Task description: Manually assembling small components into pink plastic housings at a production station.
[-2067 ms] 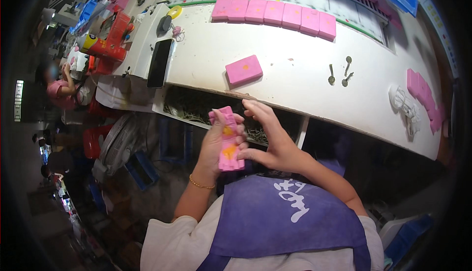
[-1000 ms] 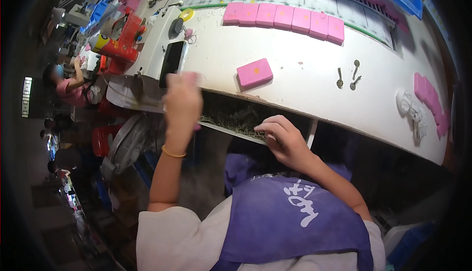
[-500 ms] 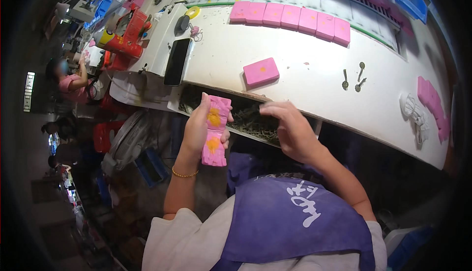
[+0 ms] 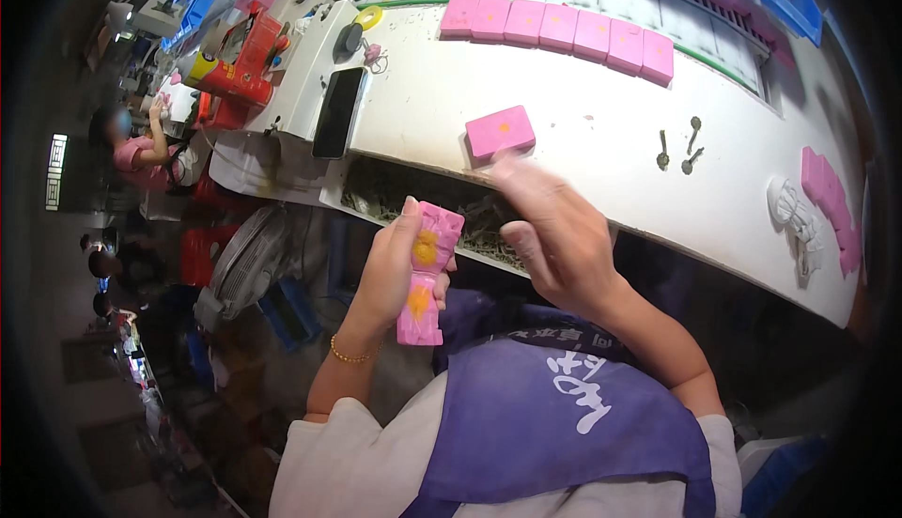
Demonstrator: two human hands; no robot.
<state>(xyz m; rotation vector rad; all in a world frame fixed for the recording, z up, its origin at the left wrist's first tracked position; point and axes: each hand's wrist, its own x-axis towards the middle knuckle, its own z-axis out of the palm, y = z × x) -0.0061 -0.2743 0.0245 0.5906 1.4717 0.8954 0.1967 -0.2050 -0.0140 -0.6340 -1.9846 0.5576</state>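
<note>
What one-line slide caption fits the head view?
Left hand holds a yellow-marked pink piece; right hand, open, is near a pink block on the white table.

The place looked like a workshop or small factory. A row of matching pink blocks (image 4: 556,27) stood on a long white surface (image 4: 601,152), and blue bins (image 4: 792,0) hung beyond it. The wearer had a purple apron (image 4: 554,433); a masked co-worker (image 4: 139,154) sat at another cluttered station, near a large fan (image 4: 249,264).

Right hand (image 4: 564,236) advanced, now at lone pink block (image 4: 500,129), perhaps touching
</note>
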